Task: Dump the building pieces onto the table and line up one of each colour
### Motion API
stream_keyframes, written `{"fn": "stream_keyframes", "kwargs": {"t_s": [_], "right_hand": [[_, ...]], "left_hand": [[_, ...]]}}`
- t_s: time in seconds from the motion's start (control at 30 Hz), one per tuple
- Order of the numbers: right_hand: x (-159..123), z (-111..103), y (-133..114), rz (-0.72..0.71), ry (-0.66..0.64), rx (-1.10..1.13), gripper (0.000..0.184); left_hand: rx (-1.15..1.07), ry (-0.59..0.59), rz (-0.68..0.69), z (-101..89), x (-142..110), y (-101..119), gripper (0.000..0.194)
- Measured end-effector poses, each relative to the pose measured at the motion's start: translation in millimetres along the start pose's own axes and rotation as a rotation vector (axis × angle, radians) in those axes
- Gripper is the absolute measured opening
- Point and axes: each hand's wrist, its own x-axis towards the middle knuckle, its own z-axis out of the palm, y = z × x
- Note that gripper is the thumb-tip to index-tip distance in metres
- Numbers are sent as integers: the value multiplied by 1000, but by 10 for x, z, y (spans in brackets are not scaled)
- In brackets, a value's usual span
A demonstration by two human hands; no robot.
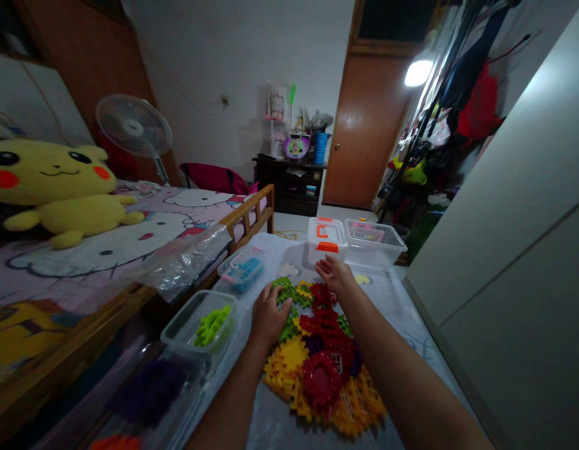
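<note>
A heap of interlocking plastic pieces (pixel 323 362), yellow, red, green and purple, lies on a pale mat (pixel 396 306) in front of me. My left hand (pixel 268 315) rests palm down on the green pieces at the heap's left edge, fingers spread. My right hand (pixel 333 274) reaches over the far end of the heap, fingers open and apart, just short of a clear box with an orange latch (pixel 325 240). Neither hand holds anything that I can see.
Clear tubs line the left: one with lime pieces (pixel 202 325), one with blue pieces (pixel 242 270), one with purple pieces (pixel 148 390). A second open tub (pixel 376 240) stands beside the latched box. A wooden bed frame (pixel 252 215) with a yellow plush (pixel 59 187) is left; a grey wardrobe (pixel 504 250) right.
</note>
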Motion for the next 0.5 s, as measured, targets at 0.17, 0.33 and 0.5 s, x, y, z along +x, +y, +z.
{"fn": "stream_keyframes", "kwargs": {"t_s": [0.17, 0.33, 0.5], "right_hand": [[-385, -187, -77, -40, -84, -564, 19], [-655, -111, -88, -100, -231, -901, 18], [-904, -83, -123, -154, -363, -1037, 26]], "left_hand": [[21, -70, 18, -75, -26, 106, 33], [-71, -138, 54, -172, -45, 199, 22], [-293, -245, 140, -231, -53, 269, 20]]}}
